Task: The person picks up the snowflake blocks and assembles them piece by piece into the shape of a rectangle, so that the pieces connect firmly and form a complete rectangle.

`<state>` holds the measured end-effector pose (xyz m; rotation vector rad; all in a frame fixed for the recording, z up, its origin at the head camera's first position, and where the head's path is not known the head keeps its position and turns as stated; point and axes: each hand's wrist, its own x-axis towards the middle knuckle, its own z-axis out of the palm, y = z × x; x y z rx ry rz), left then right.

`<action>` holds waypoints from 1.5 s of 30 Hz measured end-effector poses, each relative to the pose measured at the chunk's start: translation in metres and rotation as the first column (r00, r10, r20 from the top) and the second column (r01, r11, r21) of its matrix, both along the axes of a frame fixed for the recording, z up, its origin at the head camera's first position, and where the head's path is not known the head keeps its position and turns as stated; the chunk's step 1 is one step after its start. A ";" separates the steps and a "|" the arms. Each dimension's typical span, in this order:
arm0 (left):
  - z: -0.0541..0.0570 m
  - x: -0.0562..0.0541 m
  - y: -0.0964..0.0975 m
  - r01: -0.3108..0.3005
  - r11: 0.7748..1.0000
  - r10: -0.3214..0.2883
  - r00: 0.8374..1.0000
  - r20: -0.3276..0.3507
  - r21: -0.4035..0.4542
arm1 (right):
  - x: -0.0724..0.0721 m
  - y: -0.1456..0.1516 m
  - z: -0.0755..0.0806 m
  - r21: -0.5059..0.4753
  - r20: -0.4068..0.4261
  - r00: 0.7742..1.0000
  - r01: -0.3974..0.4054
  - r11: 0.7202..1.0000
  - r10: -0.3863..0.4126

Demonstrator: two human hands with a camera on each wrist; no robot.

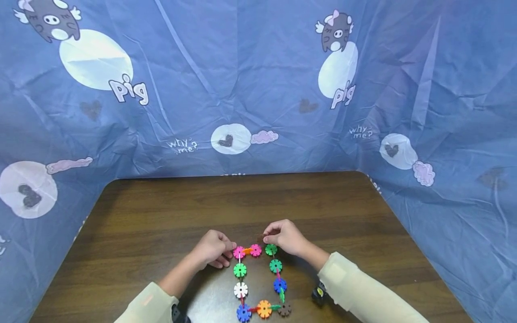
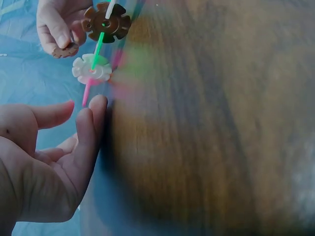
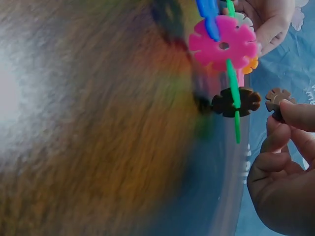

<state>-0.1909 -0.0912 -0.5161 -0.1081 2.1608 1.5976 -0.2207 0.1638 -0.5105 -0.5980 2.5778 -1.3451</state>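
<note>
Notched plastic discs, linked edge to edge, form a roughly rectangular chain (image 1: pixel 264 309) on the table. A gap shows at the far side between a pink disc (image 1: pixel 256 250) and a green disc (image 1: pixel 271 249). My right hand (image 1: pixel 286 237) pinches a loose brown disc (image 3: pixel 276 98) between thumb and fingertips, just beyond that green disc. At the chain's far left corner, my left hand (image 1: pixel 213 249) touches the edge of another pink disc (image 1: pixel 239 252). In the left wrist view, the left thumb and fingers stand apart around a pink disc edge (image 2: pixel 86 93).
The brown wooden table (image 1: pixel 161 211) extends around the chain. A blue printed cloth (image 1: pixel 258 89) hangs behind and beside it. A dark wrist device (image 1: pixel 319 294) sits by the right sleeve, and another (image 1: pixel 177 314) by the left sleeve.
</note>
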 end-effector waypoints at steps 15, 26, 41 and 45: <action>-0.013 0.001 0.000 0.053 0.991 -0.050 0.998 -0.025 0.126 | 0.004 0.006 -0.007 0.044 -0.055 0.998 -0.005 0.999 0.007; -0.019 0.000 -0.001 -0.005 0.986 0.007 1.000 -0.015 0.168 | 0.008 0.004 -0.010 0.098 -0.118 0.992 -0.029 0.995 0.040; -0.018 -0.001 0.001 -0.015 0.984 0.018 1.000 -0.014 0.176 | 0.009 0.005 -0.010 0.137 -0.227 0.971 -0.047 0.989 0.077; -0.017 -0.001 0.001 -0.022 0.984 0.024 1.000 -0.011 0.178 | 0.008 0.004 -0.010 0.134 -0.237 0.968 -0.052 0.990 0.083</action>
